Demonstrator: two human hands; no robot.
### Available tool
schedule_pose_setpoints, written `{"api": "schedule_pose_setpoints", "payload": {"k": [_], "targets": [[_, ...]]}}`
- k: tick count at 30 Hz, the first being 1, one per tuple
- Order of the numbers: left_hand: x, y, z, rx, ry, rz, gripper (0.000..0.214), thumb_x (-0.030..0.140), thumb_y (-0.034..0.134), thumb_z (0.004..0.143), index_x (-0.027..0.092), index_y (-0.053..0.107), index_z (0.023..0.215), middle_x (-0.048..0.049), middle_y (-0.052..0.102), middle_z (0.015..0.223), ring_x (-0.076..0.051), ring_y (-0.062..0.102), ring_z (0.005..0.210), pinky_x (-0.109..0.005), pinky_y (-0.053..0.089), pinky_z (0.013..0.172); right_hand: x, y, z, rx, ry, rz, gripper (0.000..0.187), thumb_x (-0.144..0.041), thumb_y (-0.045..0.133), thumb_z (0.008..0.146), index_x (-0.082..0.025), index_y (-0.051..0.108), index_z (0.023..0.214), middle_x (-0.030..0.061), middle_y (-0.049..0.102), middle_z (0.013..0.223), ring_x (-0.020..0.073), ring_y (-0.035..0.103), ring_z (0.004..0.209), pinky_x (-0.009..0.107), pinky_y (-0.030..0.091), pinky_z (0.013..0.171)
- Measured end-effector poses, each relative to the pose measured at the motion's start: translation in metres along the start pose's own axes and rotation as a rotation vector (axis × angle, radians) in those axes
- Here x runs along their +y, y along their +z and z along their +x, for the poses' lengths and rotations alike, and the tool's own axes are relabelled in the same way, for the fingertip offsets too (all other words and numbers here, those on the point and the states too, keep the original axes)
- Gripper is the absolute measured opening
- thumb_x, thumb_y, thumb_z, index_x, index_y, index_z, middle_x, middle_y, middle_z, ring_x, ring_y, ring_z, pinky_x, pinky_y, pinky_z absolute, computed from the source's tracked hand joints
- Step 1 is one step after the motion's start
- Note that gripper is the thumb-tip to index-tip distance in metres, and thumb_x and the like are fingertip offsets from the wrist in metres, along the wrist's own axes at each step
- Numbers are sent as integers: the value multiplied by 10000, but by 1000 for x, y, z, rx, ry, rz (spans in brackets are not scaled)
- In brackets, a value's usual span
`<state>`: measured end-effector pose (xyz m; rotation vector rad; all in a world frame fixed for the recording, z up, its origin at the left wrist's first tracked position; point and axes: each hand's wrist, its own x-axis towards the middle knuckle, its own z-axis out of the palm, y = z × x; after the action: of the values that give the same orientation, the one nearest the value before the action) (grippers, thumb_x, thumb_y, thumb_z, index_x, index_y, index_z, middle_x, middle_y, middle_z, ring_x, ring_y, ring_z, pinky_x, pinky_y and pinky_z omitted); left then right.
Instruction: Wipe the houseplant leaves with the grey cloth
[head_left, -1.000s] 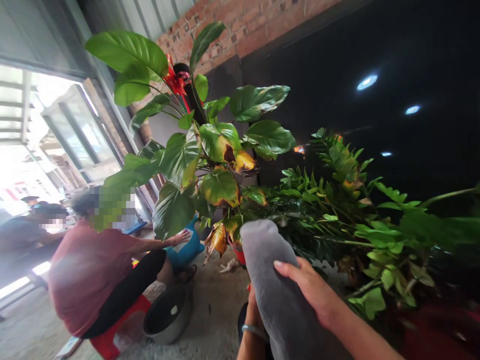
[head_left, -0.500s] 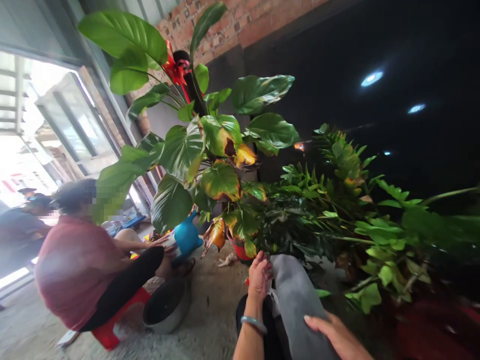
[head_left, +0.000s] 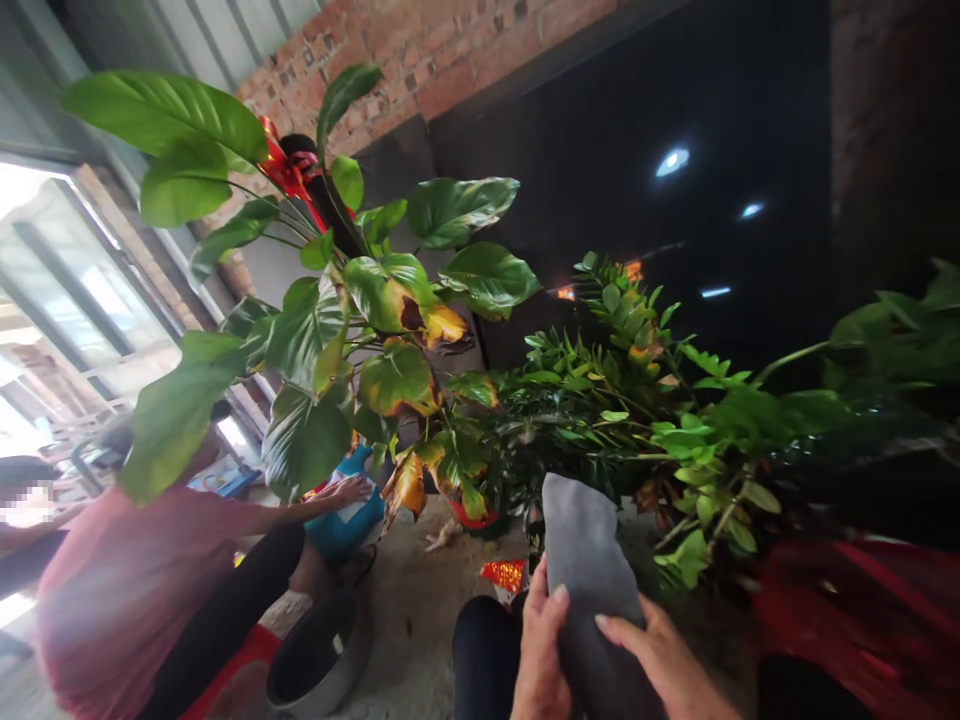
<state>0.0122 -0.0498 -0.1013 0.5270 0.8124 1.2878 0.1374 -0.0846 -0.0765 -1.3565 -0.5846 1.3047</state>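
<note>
A long grey piece with a soft, matte look and an uneven top end stands upright in front of me; I cannot tell whether it is cloth or something stiffer. My left hand grips its left edge, thumb on the near face. On the right edge my right hand holds it too, with the thumb laid across the front. The fingers behind the piece are hidden. Just beyond my left hand lies a shiny red and gold packet on the floor. My dark-clothed knee is to the left.
A large potted plant with browning leaves rises ahead, and more leafy plants fill the right. At left a person in a pink shirt touches a blue watering can. A grey tub stands on the concrete floor.
My left hand has come down from beside the top of the grey piece and now grips its left edge. The view has swung right. The other person's hand has reached further over the blue can.
</note>
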Motion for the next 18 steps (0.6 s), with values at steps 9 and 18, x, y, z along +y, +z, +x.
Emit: {"api": "schedule_pose_setpoints", "payload": {"k": [9, 18], "targets": [[-10, 6, -15, 14, -126, -21, 568, 404, 927, 387, 171, 682, 844, -67, 741, 752, -317, 703, 894, -386, 514, 856, 26, -3, 10, -199, -73, -92, 413, -394, 698, 542, -174, 762, 885, 96, 786, 887, 356, 687, 968, 413, 515, 842], [-17, 4, -11, 81, -151, 43, 592, 409, 927, 373, 164, 659, 841, -49, 734, 681, -312, 717, 809, -399, 532, 812, -5, -24, -3, -267, -54, -187, 290, -254, 657, 498, -209, 758, 766, 45, 794, 847, 309, 688, 907, 368, 514, 765]]}}
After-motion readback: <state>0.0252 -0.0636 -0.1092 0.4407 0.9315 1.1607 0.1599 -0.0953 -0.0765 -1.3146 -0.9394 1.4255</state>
